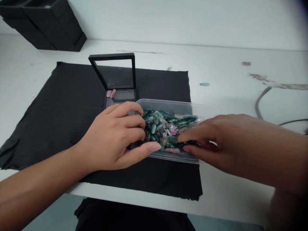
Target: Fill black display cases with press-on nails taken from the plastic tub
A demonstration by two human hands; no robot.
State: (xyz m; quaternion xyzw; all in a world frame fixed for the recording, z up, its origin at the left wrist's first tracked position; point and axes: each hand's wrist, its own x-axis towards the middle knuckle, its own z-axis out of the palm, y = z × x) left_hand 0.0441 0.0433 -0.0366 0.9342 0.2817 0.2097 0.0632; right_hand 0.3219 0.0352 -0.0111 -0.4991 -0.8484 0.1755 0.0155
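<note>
A clear plastic container holds a heap of press-on nails, mostly green, some pink or clear. My left hand grips the container's left end, its fingers curled over the rim and the thumb along the front edge. My right hand reaches in from the right. Its thumb and index finger pinch among the nails at the right part of the heap; exactly which nails lie between them is partly hidden. Behind my left hand stands an opened black-framed display case with a clear window lid and pink nails inside.
A black cloth lies under the container and case on the white table. Black boxes stand at the back left. A loose blue nail, a pinkish piece and a grey cable lie at the right.
</note>
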